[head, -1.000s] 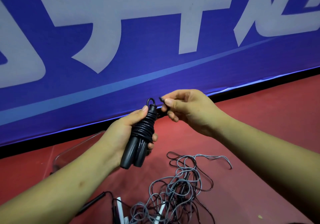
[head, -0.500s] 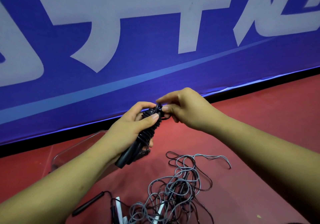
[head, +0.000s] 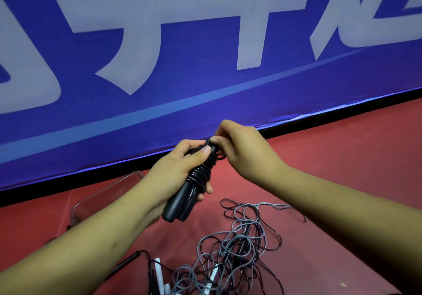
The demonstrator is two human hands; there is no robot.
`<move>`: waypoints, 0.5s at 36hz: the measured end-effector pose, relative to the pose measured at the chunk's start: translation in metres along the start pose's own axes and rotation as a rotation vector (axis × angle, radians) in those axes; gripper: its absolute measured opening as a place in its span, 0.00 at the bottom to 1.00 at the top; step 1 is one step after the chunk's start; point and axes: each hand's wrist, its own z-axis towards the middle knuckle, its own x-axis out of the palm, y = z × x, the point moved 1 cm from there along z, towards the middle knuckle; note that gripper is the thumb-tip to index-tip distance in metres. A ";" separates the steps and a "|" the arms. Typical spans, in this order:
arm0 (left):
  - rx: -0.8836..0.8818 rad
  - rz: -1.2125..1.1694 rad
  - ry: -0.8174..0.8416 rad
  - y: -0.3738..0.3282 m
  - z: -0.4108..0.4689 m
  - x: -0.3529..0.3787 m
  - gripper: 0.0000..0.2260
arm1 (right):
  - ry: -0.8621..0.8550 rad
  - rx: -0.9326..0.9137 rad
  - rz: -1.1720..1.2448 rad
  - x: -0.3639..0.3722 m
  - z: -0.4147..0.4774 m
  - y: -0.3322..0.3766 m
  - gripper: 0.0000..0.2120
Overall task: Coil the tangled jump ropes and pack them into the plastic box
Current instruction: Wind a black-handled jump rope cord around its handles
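My left hand [head: 175, 169] grips a black jump rope [head: 196, 180] whose cord is wound in tight turns around its two black handles. My right hand [head: 242, 148] pinches the cord's end at the top of that bundle, fingers curled over it. On the red floor below lies a tangle of grey and black jump ropes [head: 233, 253] with white handles [head: 158, 272] and a black handle [head: 127, 262] poking out. The clear plastic box [head: 91, 201] sits on the floor to the left, largely hidden behind my left forearm.
A blue banner with large white characters [head: 205, 54] stands upright just beyond my hands, its black base running along the floor. Red floor [head: 354, 169] stretches to the right of the tangle.
My right hand has closed in on the top of the wound bundle and now pinches the cord end there. My left hand has tilted the bundle and moved its thumb up along it.
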 end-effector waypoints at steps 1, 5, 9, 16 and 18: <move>0.009 0.001 -0.011 -0.001 0.000 -0.002 0.13 | -0.005 0.012 0.058 -0.001 0.000 0.000 0.07; 0.065 0.100 -0.041 -0.003 0.001 -0.008 0.12 | 0.098 0.076 0.192 0.003 -0.001 -0.002 0.01; 0.097 0.248 -0.035 0.002 0.001 -0.010 0.12 | 0.062 0.114 0.180 0.010 0.000 -0.007 0.08; 0.153 0.701 0.008 0.011 0.005 -0.030 0.13 | 0.437 0.459 0.785 0.012 -0.011 -0.018 0.14; 0.149 0.774 0.025 0.013 0.004 -0.032 0.15 | 0.424 0.446 0.714 0.017 -0.012 -0.019 0.11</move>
